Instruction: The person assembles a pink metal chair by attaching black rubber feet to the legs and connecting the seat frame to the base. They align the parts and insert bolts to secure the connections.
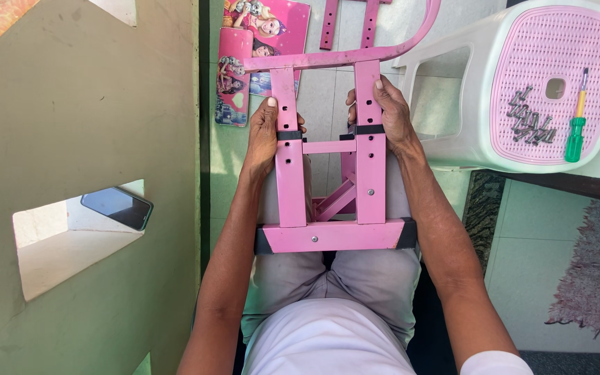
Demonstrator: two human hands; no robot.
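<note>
A pink metal frame (328,173) with two upright bars, cross pieces and black end caps rests on my lap. My left hand (264,135) grips the left upright bar near its black band. Around the right upright bar my right hand (387,111) is closed, fingers at the black band. The frame's curved top bar (355,55) reaches away from me over the floor.
A white stool with a pink perforated seat (553,76) stands at right, carrying several screws (529,121) and a green-and-yellow screwdriver (577,128). A phone (117,207) lies in a wall niche at left. Pink picture panels (255,48) lie on the floor ahead. A rug (595,271) lies at right.
</note>
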